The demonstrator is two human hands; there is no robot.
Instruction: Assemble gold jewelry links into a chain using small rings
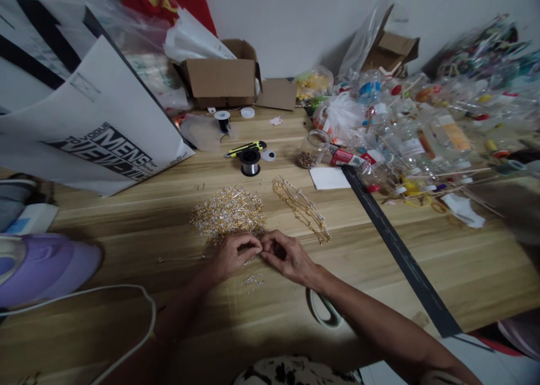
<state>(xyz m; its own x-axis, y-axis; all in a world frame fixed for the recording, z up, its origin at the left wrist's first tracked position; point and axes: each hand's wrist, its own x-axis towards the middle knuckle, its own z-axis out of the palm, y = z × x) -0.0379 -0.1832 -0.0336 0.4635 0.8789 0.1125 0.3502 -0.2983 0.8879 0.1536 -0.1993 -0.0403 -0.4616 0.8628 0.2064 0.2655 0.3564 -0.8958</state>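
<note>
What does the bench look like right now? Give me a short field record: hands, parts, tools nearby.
left hand: fingers pinched on a tiny piece, too small to identify
right hand: fingertips meeting the left hand's
bead pile: gold and silver, just beyond both hands
finished chains: laid out right of the pile
small pieces: on the table below the hands
wire spool: behind the pile
utility knife: behind the spool

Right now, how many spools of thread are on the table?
2: a black spool near the cardboard box, and a silvery spool beside the yellow knife. The clutter may hide more.
</note>
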